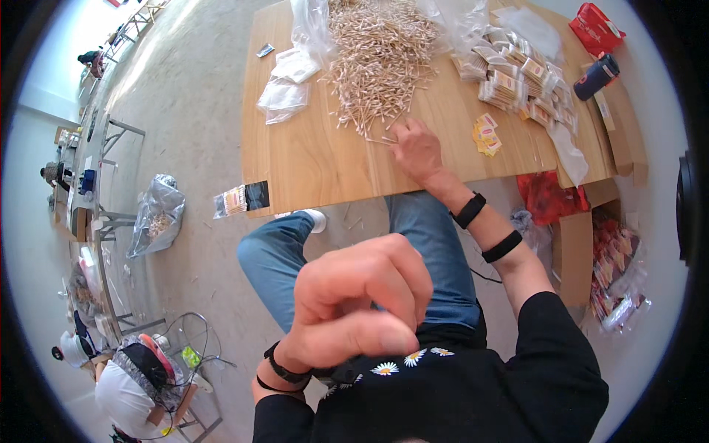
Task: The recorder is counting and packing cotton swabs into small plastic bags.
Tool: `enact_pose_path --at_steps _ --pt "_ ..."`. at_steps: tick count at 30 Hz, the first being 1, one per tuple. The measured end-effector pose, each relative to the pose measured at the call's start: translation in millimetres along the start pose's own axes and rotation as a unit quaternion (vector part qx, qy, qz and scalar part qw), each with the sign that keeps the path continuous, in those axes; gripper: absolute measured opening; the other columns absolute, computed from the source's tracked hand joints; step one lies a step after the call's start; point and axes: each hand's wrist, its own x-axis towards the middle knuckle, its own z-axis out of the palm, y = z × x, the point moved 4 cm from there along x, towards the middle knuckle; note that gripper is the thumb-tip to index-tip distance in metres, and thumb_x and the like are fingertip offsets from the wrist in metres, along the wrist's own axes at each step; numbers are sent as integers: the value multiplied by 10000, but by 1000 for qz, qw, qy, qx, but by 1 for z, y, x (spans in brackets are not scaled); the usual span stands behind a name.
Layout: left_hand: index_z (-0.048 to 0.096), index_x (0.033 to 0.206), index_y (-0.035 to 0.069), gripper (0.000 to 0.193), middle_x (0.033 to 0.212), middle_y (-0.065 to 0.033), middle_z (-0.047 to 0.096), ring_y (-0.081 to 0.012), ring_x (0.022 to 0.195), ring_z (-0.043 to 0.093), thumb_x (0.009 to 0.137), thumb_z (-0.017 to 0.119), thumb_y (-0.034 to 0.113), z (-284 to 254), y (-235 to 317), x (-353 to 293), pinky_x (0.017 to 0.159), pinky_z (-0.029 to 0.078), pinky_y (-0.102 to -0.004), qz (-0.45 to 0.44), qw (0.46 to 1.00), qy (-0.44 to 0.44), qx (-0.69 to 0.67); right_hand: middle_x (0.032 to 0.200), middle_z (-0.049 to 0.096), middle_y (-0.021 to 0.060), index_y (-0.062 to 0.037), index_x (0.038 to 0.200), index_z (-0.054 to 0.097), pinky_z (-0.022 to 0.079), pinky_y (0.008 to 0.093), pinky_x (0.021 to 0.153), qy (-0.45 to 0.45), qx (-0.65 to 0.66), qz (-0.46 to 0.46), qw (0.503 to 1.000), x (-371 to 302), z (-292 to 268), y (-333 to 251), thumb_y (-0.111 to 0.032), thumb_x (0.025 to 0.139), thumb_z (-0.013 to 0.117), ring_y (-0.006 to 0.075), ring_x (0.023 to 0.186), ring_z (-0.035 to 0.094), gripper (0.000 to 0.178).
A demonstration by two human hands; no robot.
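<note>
A large heap of cotton swabs [380, 63] spreads over the far middle of the wooden table [317, 162]. At its near edge, my right hand [417, 151] rests low over the tabletop with fingers bent together. A couple of loose swabs poke out at its fingertips, and it appears to pinch at least one. My left hand [362, 303] is raised close to the camera, above my lap. Its fingers curl toward the thumb, with a gap visible inside the curl and nothing seen in it. Right of my right hand lie several small yellow-and-white cards [486, 136].
Filled swab packets [517, 77] pile up at the far right, near a dark blue bottle [597, 77] and a red bag [595, 29]. Clear plastic bags [284, 96] lie left of the heap. One packet [235, 200] sits at the left corner. An open carton [574, 251] stands right.
</note>
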Motion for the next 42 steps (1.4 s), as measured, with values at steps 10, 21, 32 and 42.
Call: enact_pose_path --at_steps 10,21,32,42 --pt "587 783 48 427 793 -153 604 -277 687 578 961 613 435 6 26 -26 701 441 -418 193 971 -54 -130 949 624 158 -50 851 628 552 479 750 -70 32 -47 996 0 26 -18 -80 804 623 376 874 660 55" --pt "561 761 54 483 849 -214 628 -344 720 611 961 592 493 60 -3 -22 750 488 -440 222 957 19 -185 955 616 179 -68 874 630 552 485 733 -115 18 -17 993 -9 15 -8 -90 870 597 389 864 668 40" --pt "618 1214 -39 488 1296 -205 614 -348 1215 580 845 753 251 -96 -103 -29 1035 437 -425 -94 785 83 606 910 629 145 -70 898 678 524 466 745 -95 48 30 994 -5 16 -12 -100 858 634 368 884 643 66" --pt "330 1519 -23 1024 1599 -199 311 -349 1494 272 768 761 524 -166 -169 -28 1202 197 -544 -102 632 99 762 894 643 165 -71 864 668 542 494 707 -68 80 2 994 -10 13 -21 -120 875 594 387 823 672 89"
